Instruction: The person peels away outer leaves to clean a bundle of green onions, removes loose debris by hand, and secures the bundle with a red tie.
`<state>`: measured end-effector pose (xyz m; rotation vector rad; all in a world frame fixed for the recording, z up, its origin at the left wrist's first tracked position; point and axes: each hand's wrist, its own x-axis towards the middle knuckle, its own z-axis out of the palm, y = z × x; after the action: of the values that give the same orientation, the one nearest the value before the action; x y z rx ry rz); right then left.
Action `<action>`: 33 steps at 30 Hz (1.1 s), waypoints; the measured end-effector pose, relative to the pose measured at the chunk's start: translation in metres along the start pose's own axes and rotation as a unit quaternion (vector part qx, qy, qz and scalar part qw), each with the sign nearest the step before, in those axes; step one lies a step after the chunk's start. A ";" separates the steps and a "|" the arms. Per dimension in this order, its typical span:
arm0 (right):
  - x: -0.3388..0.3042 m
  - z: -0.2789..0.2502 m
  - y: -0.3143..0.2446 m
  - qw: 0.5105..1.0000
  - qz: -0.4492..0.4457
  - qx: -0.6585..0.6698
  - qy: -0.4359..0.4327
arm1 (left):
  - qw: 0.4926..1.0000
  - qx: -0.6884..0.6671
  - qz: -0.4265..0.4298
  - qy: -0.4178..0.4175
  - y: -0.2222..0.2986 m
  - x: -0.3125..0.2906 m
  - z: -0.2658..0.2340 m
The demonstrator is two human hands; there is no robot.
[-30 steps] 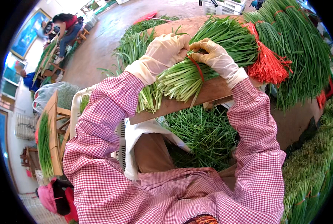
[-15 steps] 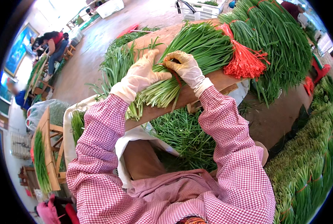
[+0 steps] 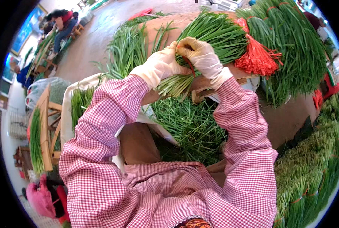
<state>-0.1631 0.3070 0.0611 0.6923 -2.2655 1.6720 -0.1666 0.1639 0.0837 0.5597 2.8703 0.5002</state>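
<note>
A thick bundle of green chives (image 3: 215,38) lies across a wooden board (image 3: 219,78) in front of me. My left hand (image 3: 160,64), in a pale glove, wraps around the bundle near its cut ends. My right hand (image 3: 201,57), also gloved, presses on the same bundle and pinches a red tie (image 3: 188,64) that runs around the stalks. A bunch of loose red ties (image 3: 257,55) rests on the board just right of my right hand. Both sleeves are red-and-white checked.
Loose chives (image 3: 190,129) fill the space under the board by my lap. More chives (image 3: 127,49) lie left of the bundle, a big heap (image 3: 295,45) at the right, tied bunches (image 3: 310,167) at lower right. A wooden stand (image 3: 44,129) is at left; other people (image 3: 61,22) sit far back left.
The view has shifted, so the board and bundle sit nearer the middle. Both hands stay on the bundle, and the red tie now shows around the stalks between them.
</note>
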 end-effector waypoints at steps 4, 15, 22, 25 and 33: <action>-0.003 -0.014 -0.005 0.996 -0.037 -0.069 -0.051 | 0.999 -0.047 -0.025 -0.003 -0.019 0.005 0.002; -0.007 -0.012 0.015 0.998 -0.048 -0.003 -0.039 | 0.945 -0.318 -0.026 -0.074 -0.040 0.009 0.006; 0.003 -0.009 0.018 0.995 0.025 0.092 0.035 | 0.960 -0.248 -0.066 -0.112 -0.025 0.004 -0.016; 0.013 0.001 0.015 0.999 -0.001 0.044 0.022 | 0.952 -0.283 -0.039 -0.114 -0.026 0.004 -0.014; -0.053 -0.020 0.006 0.983 0.091 0.021 0.156 | 0.923 -0.352 -0.011 -0.153 -0.049 0.015 -0.009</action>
<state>-0.1222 0.3399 0.0381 0.2141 -2.1261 1.7701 -0.1985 0.1242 0.0735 0.4193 2.1798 1.2361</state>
